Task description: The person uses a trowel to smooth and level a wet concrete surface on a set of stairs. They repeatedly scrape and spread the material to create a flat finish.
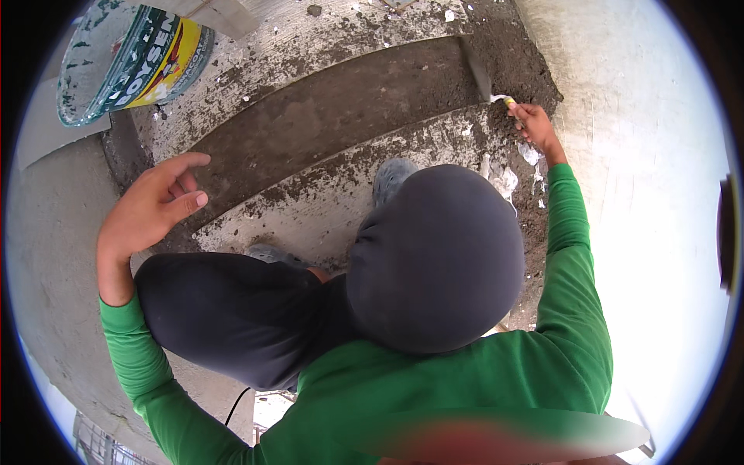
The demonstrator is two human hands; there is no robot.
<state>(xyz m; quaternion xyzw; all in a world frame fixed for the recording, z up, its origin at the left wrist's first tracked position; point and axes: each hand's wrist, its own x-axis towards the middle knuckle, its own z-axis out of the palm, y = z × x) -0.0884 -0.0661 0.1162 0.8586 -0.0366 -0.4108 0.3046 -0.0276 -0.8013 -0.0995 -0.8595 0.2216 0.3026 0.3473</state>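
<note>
A trowel's yellowish-white handle [508, 101] is gripped by my right hand [535, 128], at the right end of a dark strip of wet mortar [341, 108]. The trowel's grey blade [477, 71] lies tilted against the mortar, near the heap of rougher mix beside the wall. Over the strip's left end hovers my left hand [159, 198], thumb and fingers apart with nothing in them. Smoothed and flat, the mortar runs as a long band between two pale, speckled concrete surfaces.
A green and yellow paint bucket [155, 62], splashed inside, stands at the far left. Loose dark mortar [515, 54] and white scraps [505, 182] lie along the pale wall [620, 155] on the right. My knees and grey shoes [391, 178] are close to the strip's near edge.
</note>
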